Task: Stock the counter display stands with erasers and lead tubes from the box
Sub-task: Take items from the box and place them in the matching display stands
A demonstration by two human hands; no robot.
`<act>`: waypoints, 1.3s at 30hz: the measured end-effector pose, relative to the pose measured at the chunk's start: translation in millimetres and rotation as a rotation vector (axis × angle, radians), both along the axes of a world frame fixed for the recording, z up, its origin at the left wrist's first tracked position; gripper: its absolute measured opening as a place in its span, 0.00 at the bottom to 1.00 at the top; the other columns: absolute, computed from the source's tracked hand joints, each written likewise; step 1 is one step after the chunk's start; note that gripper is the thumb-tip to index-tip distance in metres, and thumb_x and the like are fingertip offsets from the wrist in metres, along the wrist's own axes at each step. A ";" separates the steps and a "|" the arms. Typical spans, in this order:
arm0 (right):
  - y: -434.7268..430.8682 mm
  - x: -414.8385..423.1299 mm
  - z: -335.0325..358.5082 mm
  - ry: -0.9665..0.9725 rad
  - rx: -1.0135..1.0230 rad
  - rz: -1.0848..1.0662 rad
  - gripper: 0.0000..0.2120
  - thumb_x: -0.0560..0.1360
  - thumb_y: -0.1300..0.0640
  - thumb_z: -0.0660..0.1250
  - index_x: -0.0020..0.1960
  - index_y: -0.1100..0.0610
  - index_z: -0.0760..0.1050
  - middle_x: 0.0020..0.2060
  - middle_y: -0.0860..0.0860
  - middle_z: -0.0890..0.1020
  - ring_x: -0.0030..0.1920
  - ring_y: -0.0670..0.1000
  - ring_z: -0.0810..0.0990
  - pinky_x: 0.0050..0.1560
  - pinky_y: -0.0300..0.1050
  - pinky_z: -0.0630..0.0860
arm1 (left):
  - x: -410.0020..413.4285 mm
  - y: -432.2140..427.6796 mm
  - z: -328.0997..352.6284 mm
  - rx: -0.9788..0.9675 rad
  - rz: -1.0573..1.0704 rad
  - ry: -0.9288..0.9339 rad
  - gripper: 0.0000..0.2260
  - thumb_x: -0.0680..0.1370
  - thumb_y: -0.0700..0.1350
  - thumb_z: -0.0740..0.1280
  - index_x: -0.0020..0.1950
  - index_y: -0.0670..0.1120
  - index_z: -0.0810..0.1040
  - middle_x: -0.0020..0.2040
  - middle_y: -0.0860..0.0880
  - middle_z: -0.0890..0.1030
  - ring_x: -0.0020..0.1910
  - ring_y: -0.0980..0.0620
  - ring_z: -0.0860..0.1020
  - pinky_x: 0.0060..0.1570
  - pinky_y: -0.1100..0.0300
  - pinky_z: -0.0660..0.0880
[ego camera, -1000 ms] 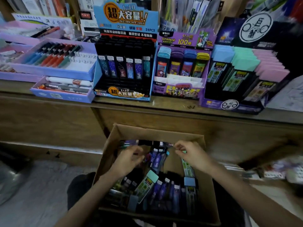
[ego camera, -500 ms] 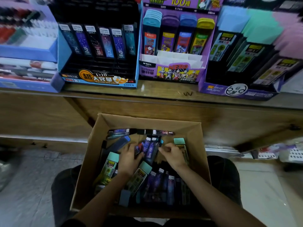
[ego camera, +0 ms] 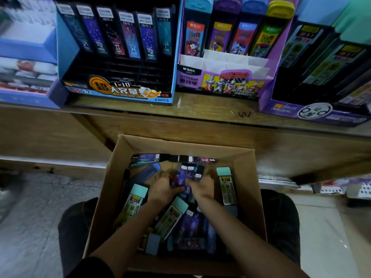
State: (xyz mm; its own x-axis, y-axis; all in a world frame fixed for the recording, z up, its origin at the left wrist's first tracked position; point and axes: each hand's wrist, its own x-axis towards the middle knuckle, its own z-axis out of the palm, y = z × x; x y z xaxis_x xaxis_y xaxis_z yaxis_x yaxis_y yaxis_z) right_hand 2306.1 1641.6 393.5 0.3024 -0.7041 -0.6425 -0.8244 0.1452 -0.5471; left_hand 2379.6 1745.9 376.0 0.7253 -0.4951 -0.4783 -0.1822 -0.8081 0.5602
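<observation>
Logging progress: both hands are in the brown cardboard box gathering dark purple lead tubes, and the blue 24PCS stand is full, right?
Not full: head view shows the blue 24PCS stand with one back row of tubes, front slots empty. Left hand and right hand are in the brown cardboard box gathering dark purple lead tubes.

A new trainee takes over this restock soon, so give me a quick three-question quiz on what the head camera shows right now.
1. True or false: the left hand and right hand are both inside the cardboard box.
2. What do they grip together? A) a mint-capped tube B) a bundle of constellation lead tubes C) an eraser
3. How many columns of tubes stand in the Ultraman display stand?
Key: 1 true; 2 B; 3 four.
</observation>
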 end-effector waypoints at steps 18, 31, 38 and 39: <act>-19.0 -23.9 15.5 -0.113 0.332 -0.235 0.11 0.69 0.65 0.74 0.36 0.58 0.71 0.36 0.51 0.75 0.34 0.48 0.70 0.37 0.44 0.69 | -0.9 9.6 26.3 -0.334 0.230 0.276 0.08 0.76 0.30 0.63 0.54 0.34 0.77 0.49 0.39 0.80 0.50 0.44 0.78 0.46 0.60 0.75; -22.2 -50.4 54.2 -0.324 0.545 -0.158 0.36 0.62 0.68 0.76 0.66 0.60 0.66 0.58 0.59 0.77 0.54 0.57 0.79 0.55 0.54 0.76 | -34.3 28.4 67.3 -0.616 0.560 0.882 0.13 0.73 0.28 0.63 0.56 0.38 0.75 0.43 0.43 0.84 0.41 0.46 0.83 0.41 0.52 0.80; -7.1 -48.5 80.2 -0.499 0.493 -0.134 0.25 0.63 0.66 0.76 0.55 0.54 0.71 0.51 0.49 0.78 0.47 0.47 0.78 0.43 0.44 0.76 | -42.2 16.7 95.0 -0.778 0.516 0.820 0.09 0.77 0.37 0.60 0.55 0.42 0.77 0.45 0.45 0.84 0.43 0.49 0.82 0.43 0.54 0.76; -3.8 -48.6 85.1 -0.536 0.467 -0.103 0.20 0.64 0.66 0.76 0.52 0.54 0.74 0.47 0.48 0.82 0.45 0.47 0.81 0.44 0.45 0.78 | -44.4 14.4 99.5 -0.801 0.520 0.787 0.07 0.78 0.43 0.64 0.54 0.44 0.77 0.46 0.46 0.85 0.45 0.50 0.83 0.45 0.55 0.76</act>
State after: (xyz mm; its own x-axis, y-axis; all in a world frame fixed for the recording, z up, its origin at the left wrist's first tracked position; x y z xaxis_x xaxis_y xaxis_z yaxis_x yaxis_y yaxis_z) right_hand 2257.5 1637.8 478.6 0.6075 -0.4336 -0.6655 -0.4293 0.5257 -0.7344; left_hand 2335.2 1760.3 475.4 0.5753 -0.5880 -0.5686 0.6682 -0.0630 0.7413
